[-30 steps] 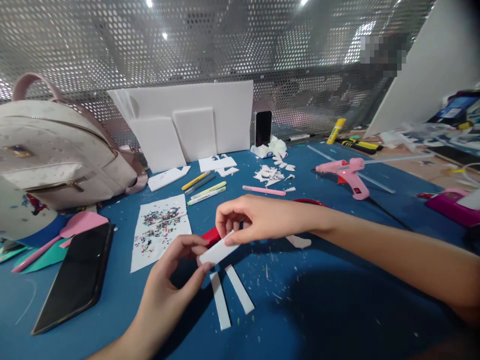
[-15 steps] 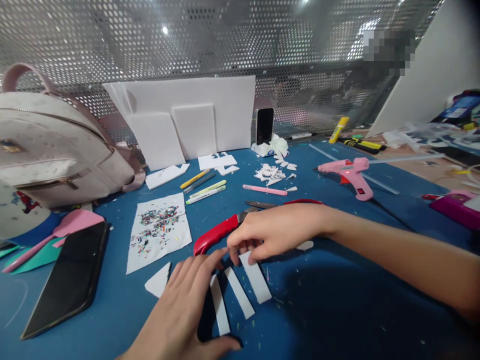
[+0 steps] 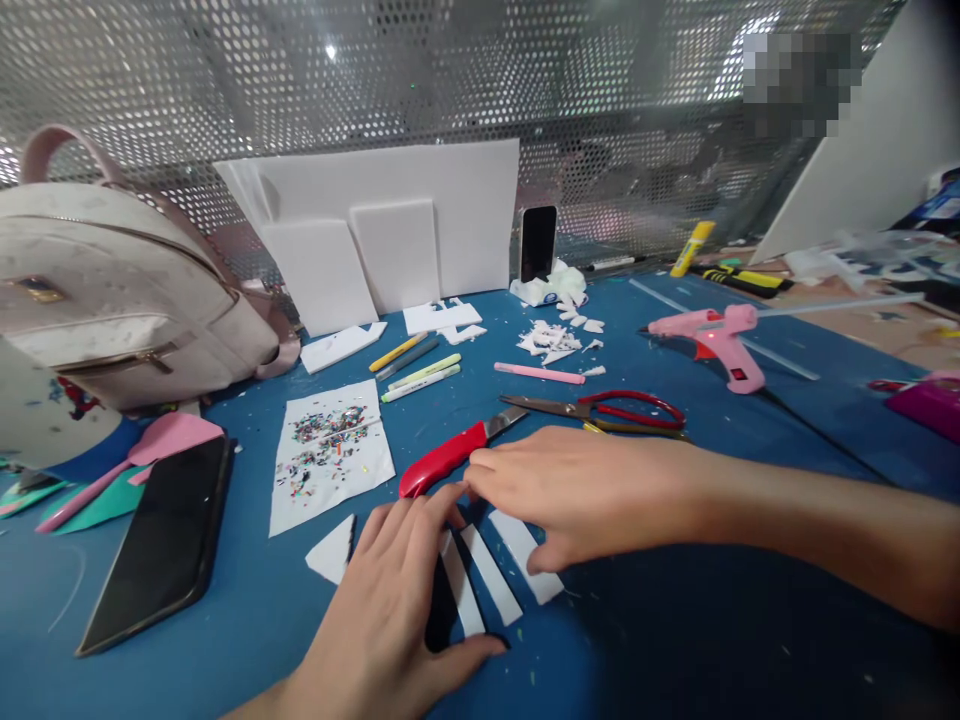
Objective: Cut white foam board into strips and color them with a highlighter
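strips: three white foam strips point(image 3: 491, 572) side by side near the surface's front edge
left hand point(image 3: 390, 610): flat, fingers open beside them
right hand point(image 3: 585, 490): open fingers pressing the right strip
tip: I'd keep both palms flat, nudge edges parallel

My left hand point(image 3: 390, 610) and right hand point(image 3: 577, 490) are both bare: no gloves, no rings that I can see, no watch or band at either wrist. My right forearm shows uncovered all the way to the picture's edge, with no sleeve in view. My nails are short and unpainted.
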The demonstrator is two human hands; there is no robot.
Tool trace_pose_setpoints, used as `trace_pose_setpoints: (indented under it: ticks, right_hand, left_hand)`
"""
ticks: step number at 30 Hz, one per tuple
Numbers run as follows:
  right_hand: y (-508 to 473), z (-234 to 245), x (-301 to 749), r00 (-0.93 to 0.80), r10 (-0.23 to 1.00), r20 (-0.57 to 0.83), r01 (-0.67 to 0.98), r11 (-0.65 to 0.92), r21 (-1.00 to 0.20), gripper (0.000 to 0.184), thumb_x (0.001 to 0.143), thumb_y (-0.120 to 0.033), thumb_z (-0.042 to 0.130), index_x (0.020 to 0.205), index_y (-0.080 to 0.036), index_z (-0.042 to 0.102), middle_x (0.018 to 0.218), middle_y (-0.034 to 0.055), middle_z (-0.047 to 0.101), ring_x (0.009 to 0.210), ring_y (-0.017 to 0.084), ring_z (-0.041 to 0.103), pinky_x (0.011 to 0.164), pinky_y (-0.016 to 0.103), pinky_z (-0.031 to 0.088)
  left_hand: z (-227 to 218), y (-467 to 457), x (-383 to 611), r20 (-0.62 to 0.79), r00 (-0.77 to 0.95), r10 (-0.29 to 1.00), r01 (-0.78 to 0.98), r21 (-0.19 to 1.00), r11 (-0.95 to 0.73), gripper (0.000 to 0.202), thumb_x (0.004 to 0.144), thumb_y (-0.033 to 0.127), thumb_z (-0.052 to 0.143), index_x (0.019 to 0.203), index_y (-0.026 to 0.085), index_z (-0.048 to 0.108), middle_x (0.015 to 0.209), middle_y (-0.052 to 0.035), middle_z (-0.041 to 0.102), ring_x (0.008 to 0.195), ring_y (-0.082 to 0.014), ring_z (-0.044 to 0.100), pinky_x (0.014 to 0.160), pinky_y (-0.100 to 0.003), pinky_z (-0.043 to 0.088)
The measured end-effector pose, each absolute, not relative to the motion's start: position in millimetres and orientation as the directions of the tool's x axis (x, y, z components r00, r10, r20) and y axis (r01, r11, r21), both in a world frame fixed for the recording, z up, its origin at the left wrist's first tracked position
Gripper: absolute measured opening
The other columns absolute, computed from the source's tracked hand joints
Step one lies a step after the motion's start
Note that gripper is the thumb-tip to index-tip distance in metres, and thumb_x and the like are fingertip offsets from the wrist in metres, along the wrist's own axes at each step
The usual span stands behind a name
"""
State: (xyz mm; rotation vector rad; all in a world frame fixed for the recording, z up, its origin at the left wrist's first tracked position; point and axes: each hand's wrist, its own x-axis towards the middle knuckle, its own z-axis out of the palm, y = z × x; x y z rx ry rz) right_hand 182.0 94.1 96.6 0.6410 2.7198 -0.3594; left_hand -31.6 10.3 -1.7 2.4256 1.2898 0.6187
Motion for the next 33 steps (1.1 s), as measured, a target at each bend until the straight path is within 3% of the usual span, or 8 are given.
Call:
trace_pose_setpoints:
  ticks: [5,7,10,17,29,33]
  right_hand:
    - [92,94,182,-0.846,0.399,-0.355,0.483,0.854,-0.193,0.062,0.071,-0.048,0.084,0.111,-0.007,0.062,0.104,0.0117,0.066,0.094,0.029,0.064,0.066,0.032,0.040]
    - [89,93,180,-0.822,0.417,-0.387,0.501,0.853,-0.144,0.069,0.065,-0.049,0.088,0.112,-0.006,0.061,0.103,0.0119,0.064,0.092,0.030,0.064,0.064,0.032,0.038]
    - [86,92,178,-0.792,0.448,-0.415,0.513,0.856,-0.054,0.067,0.065,-0.042,0.090,0.113,-0.005,0.062,0.102,0.0127,0.064,0.092,0.031,0.063,0.060,0.033,0.035]
    - [87,89,176,-0.822,0.447,-0.354,0.502,0.861,-0.078,0.062,0.070,-0.046,0.086,0.111,-0.005,0.064,0.099,0.0124,0.065,0.090,0.031,0.063,0.062,0.033,0.037]
    - [84,89,174,-0.785,0.473,-0.400,0.533,0.845,-0.045,0.065,0.072,-0.045,0.085,0.117,-0.006,0.060,0.111,0.0155,0.063,0.100,0.033,0.062,0.070,0.038,0.045]
    - [84,87,177,-0.805,0.461,-0.374,0.509,0.860,-0.038,0.062,0.071,-0.046,0.085,0.112,-0.007,0.061,0.107,0.0140,0.064,0.094,0.032,0.063,0.068,0.037,0.045]
  left_hand:
    - [5,11,-22,0.201,0.477,0.855,0.719,0.471,-0.512,0.093,0.075,0.036,0.078,0.146,0.030,0.019,0.127,-0.0093,0.057,0.111,-0.0314,0.053,0.094,-0.050,0.045]
    - [6,12,-19,0.214,0.483,0.849,0.723,0.450,-0.524,0.088,0.077,0.034,0.075,0.145,0.029,0.021,0.128,-0.0097,0.056,0.113,-0.0319,0.052,0.095,-0.050,0.044]
    - [6,12,-17,0.228,0.494,0.839,0.718,0.437,-0.542,0.082,0.079,0.034,0.073,0.143,0.028,0.023,0.130,-0.0098,0.056,0.115,-0.0317,0.051,0.097,-0.050,0.043]
    - [8,10,-18,0.217,0.492,0.843,0.712,0.456,-0.533,0.077,0.081,0.032,0.072,0.142,0.028,0.024,0.133,-0.0077,0.054,0.119,-0.0287,0.049,0.098,-0.047,0.044]
    - [8,13,-23,0.222,0.507,0.833,0.701,0.456,-0.548,0.071,0.085,0.039,0.069,0.142,0.030,0.026,0.136,-0.0084,0.054,0.119,-0.0298,0.051,0.096,-0.048,0.044]
    - [5,11,-25,0.223,0.523,0.823,0.700,0.439,-0.564,0.081,0.083,0.054,0.071,0.144,0.028,0.024,0.137,-0.0102,0.054,0.118,-0.0308,0.052,0.095,-0.047,0.045]
